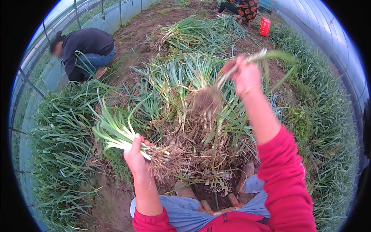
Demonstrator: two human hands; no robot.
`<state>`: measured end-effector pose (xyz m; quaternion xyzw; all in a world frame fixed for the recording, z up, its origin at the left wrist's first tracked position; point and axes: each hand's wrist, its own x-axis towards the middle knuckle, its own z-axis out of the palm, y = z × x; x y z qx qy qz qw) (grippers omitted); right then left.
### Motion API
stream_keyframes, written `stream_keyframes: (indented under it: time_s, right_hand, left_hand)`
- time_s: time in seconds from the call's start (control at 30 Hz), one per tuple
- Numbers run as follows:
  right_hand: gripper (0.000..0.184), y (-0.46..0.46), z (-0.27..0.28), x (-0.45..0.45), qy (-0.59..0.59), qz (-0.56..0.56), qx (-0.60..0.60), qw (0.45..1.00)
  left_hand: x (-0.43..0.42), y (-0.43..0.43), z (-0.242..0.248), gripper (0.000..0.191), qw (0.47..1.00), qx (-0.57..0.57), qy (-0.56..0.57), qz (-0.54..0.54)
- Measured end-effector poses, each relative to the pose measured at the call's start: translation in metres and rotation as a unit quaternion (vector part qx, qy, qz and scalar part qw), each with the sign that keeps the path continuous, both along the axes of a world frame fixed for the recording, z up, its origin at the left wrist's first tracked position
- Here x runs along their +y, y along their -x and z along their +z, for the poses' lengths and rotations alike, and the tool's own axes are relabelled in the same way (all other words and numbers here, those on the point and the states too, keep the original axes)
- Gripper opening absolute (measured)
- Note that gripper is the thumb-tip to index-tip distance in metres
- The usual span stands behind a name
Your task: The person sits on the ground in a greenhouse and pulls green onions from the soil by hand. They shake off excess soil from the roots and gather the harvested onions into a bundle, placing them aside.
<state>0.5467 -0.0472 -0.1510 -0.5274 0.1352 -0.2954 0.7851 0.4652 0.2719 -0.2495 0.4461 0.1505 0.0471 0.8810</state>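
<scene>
My left hand [137,158] grips a small bunch of scallion-like plants [117,134] by their pale stems. Their green leaves fan out up and to the left, and dry brown roots [168,161] hang to the right of my fingers. Higher up on the right, my right hand [247,76] is closed around another such plant [225,77], blurred by motion. A round brown mass of roots and soil [207,100] is at that plant's lower end. Below and behind it lies a large heap of pulled plants [179,72], many with their roots towards me.
A person in dark clothing [88,43] crouches at left; another person [248,10] sits at the far end near a red bag [264,26]. Growing plants line the left [61,139] and right [327,116]. Wooden stool parts [233,200] show between my legs. Plastic sheeting [333,32] curves overhead.
</scene>
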Motion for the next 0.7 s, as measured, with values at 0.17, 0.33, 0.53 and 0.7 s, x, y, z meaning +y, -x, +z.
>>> stream_keyframes:
  time_s: [0.17, 0.33, 0.53, 0.7]
  right_hand:
    - [0.011, -0.049, 0.091, -0.045, 0.080, 0.140, -0.204, 0.965]
    - [0.013, -0.062, 0.007, -0.063, 0.103, 0.204, 0.129, 0.965]
    - [0.016, 0.010, -0.098, -0.047, 0.123, 0.245, 0.314, 0.909]
    - [0.018, 0.059, -0.145, -0.005, 0.063, 0.366, 0.319, 0.872]
  left_hand:
    - [-0.004, 0.000, 0.000, 0.011, 1.000, -0.001, 0.007, -0.005]
    - [-0.006, 0.002, 0.001, 0.012, 1.000, -0.002, -0.007, -0.014]
    - [-0.015, 0.004, -0.005, 0.013, 0.998, 0.008, -0.023, -0.053]
    - [-0.055, -0.001, -0.026, 0.034, 0.990, 0.046, -0.002, -0.131]
